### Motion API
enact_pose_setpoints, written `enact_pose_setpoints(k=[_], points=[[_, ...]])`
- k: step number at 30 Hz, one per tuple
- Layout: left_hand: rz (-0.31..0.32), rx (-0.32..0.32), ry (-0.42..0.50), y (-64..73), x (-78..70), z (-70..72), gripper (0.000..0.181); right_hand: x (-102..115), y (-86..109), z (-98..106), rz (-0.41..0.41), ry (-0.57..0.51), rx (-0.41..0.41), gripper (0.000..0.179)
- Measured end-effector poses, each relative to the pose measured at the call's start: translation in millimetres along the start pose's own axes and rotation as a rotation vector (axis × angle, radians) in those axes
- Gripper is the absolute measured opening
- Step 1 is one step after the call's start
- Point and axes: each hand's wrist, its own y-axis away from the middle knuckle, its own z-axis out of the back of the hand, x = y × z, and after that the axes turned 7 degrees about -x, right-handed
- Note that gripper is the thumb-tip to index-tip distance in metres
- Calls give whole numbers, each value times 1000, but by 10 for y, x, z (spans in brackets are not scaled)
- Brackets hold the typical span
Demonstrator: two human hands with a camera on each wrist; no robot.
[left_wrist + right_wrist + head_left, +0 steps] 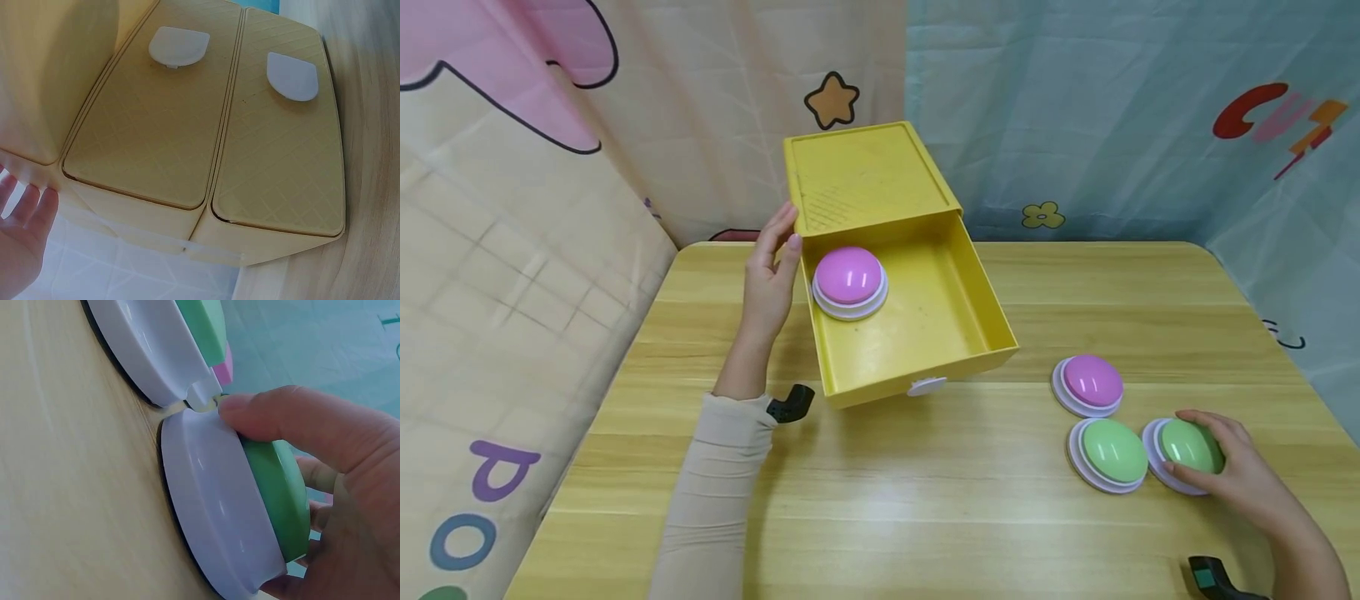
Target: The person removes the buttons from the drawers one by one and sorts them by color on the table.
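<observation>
My right hand (pixel 1251 475) grips a green dome push button (pixel 1187 444) with a white base, thumb on the near side and fingers round the far side. In the right wrist view that base (pixel 219 500) sits down on the table. Beside it lies a second green button (pixel 1112 452), with a pink button (pixel 1093 382) just behind. At the yellow drawer cabinet (pixel 868 171), my left hand (pixel 767 287) rests fairly straight fingers against the left side. The cabinet's top drawer (pixel 932 333) is pulled out and holds another pink button (pixel 850 279) in its back left part.
Two lower drawers, the middle one (pixel 150 119) and the bottom one (pixel 281 150), are closed, each with a white handle. Printed curtains (pixel 1037 108) hang behind the wooden table (pixel 925 500) and along its sides. Black wrist devices (pixel 792 404) are on both arms.
</observation>
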Motion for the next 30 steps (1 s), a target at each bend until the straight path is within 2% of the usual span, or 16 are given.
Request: enact_pose_setpoints(k=[5, 10, 16, 30], points=[[-2, 1, 2, -15, 6, -3, 45, 42, -10, 32, 22, -42, -4, 76], [-1, 1, -1, -17, 10, 0, 45, 202, -100, 73, 121, -95, -47, 81], [1, 2, 0, -13, 4, 3, 45, 577, -330, 142, 301, -162, -91, 85], [-11, 6, 2, 3, -16, 8, 47, 1560, -674, 82, 616, -336, -2, 98]])
